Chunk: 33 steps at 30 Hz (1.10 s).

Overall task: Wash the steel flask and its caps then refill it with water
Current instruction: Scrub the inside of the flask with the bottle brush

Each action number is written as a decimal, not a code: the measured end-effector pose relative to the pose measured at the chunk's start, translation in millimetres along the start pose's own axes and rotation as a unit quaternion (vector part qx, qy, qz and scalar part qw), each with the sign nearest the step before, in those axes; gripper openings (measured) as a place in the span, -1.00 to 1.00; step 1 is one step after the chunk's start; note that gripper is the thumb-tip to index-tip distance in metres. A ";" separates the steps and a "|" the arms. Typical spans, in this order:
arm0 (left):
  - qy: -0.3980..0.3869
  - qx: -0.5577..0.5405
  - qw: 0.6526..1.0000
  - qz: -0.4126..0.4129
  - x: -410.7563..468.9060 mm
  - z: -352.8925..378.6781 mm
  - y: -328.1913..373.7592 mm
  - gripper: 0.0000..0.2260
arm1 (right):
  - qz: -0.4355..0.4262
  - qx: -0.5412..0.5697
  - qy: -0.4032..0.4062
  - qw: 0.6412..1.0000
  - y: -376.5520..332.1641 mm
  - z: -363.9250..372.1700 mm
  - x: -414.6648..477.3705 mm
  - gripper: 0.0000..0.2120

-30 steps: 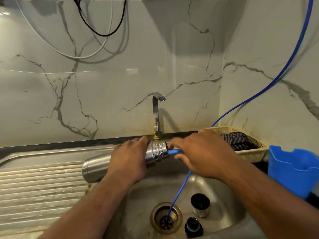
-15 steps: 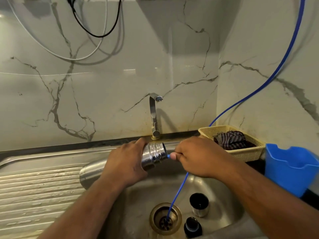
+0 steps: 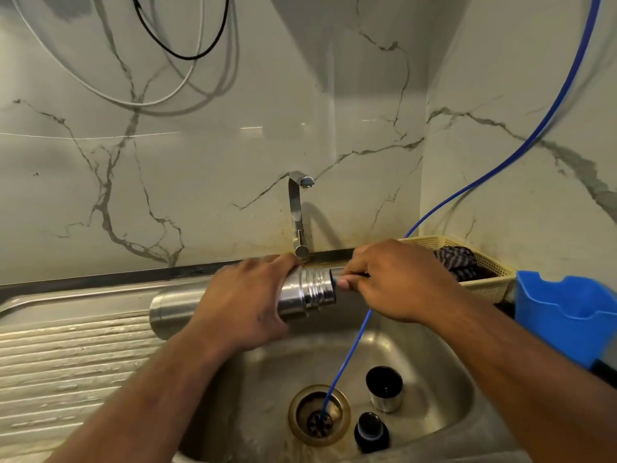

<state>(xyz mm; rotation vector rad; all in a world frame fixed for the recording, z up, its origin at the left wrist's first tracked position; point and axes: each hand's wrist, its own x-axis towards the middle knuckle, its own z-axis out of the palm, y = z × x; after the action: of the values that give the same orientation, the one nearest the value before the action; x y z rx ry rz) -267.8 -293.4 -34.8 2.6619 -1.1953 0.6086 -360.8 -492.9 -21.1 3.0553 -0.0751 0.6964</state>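
Note:
My left hand grips the steel flask around its upper body, holding it sideways over the sink with the threaded mouth to the right. At that mouth my right hand pinches something thin and blue; I cannot tell whether it is the tube's end. A thin blue tube also runs down from my right hand into the drain. In the basin lie the steel cup cap, open side up, and the black stopper cap.
The steel tap stands behind the flask at the marble wall. A ribbed draining board lies left. At the right are a yellow basket with a striped cloth and a blue plastic container. Cables hang above.
My right hand has brought the blue piece right up to the flask's mouth, with less of it showing. The flask's mouth has tilted slightly upward in my left hand.

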 end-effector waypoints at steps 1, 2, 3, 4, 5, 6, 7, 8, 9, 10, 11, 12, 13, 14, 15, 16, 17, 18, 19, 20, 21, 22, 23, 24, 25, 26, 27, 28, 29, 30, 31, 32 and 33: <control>0.009 -0.006 1.000 -0.014 -0.4 -0.2 -2.9 -0.36 | -0.010 0.002 -0.010 1.000 -1.6 3.9 0.9 -0.72; 0.013 -0.015 0.999 -0.035 -0.8 0.5 -4.4 -0.35 | -0.022 0.004 -0.021 1.000 -4.2 6.6 1.0 -0.69; 0.013 -0.026 0.998 -0.058 -1.2 2.4 -4.5 -0.34 | -0.035 0.011 -0.029 0.999 -7.0 7.7 -0.1 -0.69; 0.013 -0.033 0.996 -0.079 -1.5 4.5 -3.5 -0.34 | -0.050 0.009 -0.033 0.998 -9.2 7.2 -1.8 -0.69; 0.011 -0.039 0.995 -0.094 -1.4 6.9 -2.0 -0.35 | -0.069 -0.007 -0.029 0.997 -10.1 5.5 -3.7 -0.70; 0.008 -0.046 0.994 -0.103 -1.0 9.6 -0.6 -0.36 | -0.088 -0.039 -0.013 0.995 -10.5 2.8 -5.3 -0.71; 0.003 -0.050 0.993 -0.103 -0.3 12.2 0.8 -0.38 | -0.106 -0.075 0.012 0.991 -10.0 -0.3 -6.7 -0.71; -0.005 -0.050 0.994 -0.099 0.6 14.3 2.3 -0.40 | -0.121 -0.093 0.045 0.987 -8.2 -2.9 -7.1 -0.73; -0.015 -0.046 0.995 -0.092 1.0 15.6 4.0 -0.40 | -0.128 -0.093 0.075 0.984 -5.8 -4.6 -6.8 -0.75; -0.028 -0.044 0.995 -0.082 1.5 16.3 5.5 -0.38 | -0.129 -0.085 0.095 0.983 -2.5 -5.3 -5.4 -0.78; -0.044 -0.047 0.995 -0.070 1.7 17.2 6.3 -0.36 | -0.125 -0.065 0.107 0.984 1.2 -5.7 -3.8 -0.80; -0.057 -0.049 0.996 -0.055 2.0 17.8 7.4 -0.34 | -0.116 -0.041 0.111 0.986 7.0 -3.4 -1.2 -0.83; -0.065 -0.046 0.996 -0.039 2.1 17.8 7.9 -0.34 | -0.108 -0.019 0.113 0.987 12.8 -0.6 1.0 -0.85; -0.067 -0.040 0.997 -0.027 1.8 17.9 8.0 -0.33 | -0.100 0.000 0.106 0.989 16.9 2.2 2.7 -0.86; -0.066 -0.035 0.997 -0.020 1.3 17.8 7.5 -0.32 | -0.090 0.014 0.089 0.992 19.3 4.7 3.4 -0.86; -0.063 -0.033 0.997 -0.017 0.9 18.0 6.5 -0.31 | -0.079 0.021 0.065 0.994 19.7 7.3 4.0 -0.84; -0.057 -0.033 0.998 -0.018 0.8 18.7 4.5 -0.30 | -0.072 0.021 0.042 0.996 18.8 9.9 4.1 -0.81; -0.050 -0.033 0.998 -0.023 0.7 19.5 2.5 -0.29 | -0.068 0.013 0.025 0.997 16.5 12.5 4.5 -0.79; -0.043 -0.031 0.998 -0.031 0.2 19.9 0.7 -0.28 | -0.066 0.002 0.006 0.998 13.5 14.6 5.0 -0.77; -0.034 -0.028 0.998 -0.041 -0.2 20.4 -0.5 -0.27 | -0.061 -0.004 -0.015 0.998 10.0 16.0 5.0 -0.74; -0.027 -0.026 0.998 -0.053 -0.3 21.0 -1.7 -0.27 | -0.056 -0.002 -0.032 0.998 6.4 16.4 4.5 -0.69; -0.022 -0.027 0.997 -0.065 -0.3 22.0 -1.8 -0.27 | -0.053 -0.001 -0.044 0.998 3.3 16.4 3.3 -0.64; -0.019 -0.029 0.997 -0.076 -0.3 23.3 -1.0 -0.28 | -0.056 -0.010 -0.049 0.997 0.9 15.6 1.7 -0.61; -0.021 -0.030 0.996 -0.083 0.2 25.5 0.6 -0.29 | -0.066 -0.031 -0.047 0.996 -0.7 14.1 0.1 -0.62; -0.026 -0.026 0.996 -0.084 0.9 28.0 2.4 -0.31 | -0.083 -0.054 -0.042 0.994 -1.7 11.8 -2.1 -0.65; -0.033 -0.022 0.996 -0.083 1.6 30.2 3.9 -0.33 | -0.100 -0.062 -0.037 0.992 -2.3 8.6 -4.1 -0.71; -0.040 -0.019 0.996 -0.080 2.2 31.7 4.6 -0.34 | -0.113 -0.055 -0.035 0.991 -1.6 5.1 -5.7 -0.78; -0.046 -0.020 0.996 -0.075 2.8 31.9 4.9 -0.35 | -0.121 -0.039 -0.038 0.991 -0.5 0.8 -6.4 -0.81; -0.054 -0.024 0.996 -0.067 3.3 31.6 4.5 -0.36 | -0.121 -0.026 -0.041 0.991 2.0 -2.4 -6.3 -0.79; -0.067 -0.029 0.996 -0.055 3.9 30.4 3.8 -0.36 | -0.118 -0.016 -0.039 0.992 6.0 -5.0 -5.3 -0.78; -0.086 -0.038 0.995 -0.040 4.3 28.7 2.8 -0.36 | -0.116 -0.011 -0.022 0.993 10.6 -6.3 -3.6 -0.79; -0.106 -0.053 0.993 -0.025 4.5 27.0 1.6 -0.37 | -0.118 -0.005 0.008 0.993 15.0 -6.0 -1.7 -0.82; -0.122 -0.076 0.990 -0.015 4.8 25.8 0.1 -0.37 | -0.119 0.002 0.037 0.992 18.5 -3.8 0.2 -0.84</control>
<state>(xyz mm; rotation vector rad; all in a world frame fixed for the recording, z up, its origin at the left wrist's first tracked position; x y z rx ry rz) -257.3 -304.7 -56.1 2.6742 -1.2022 0.1808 -363.2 -511.3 -17.7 2.9666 0.2871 0.7897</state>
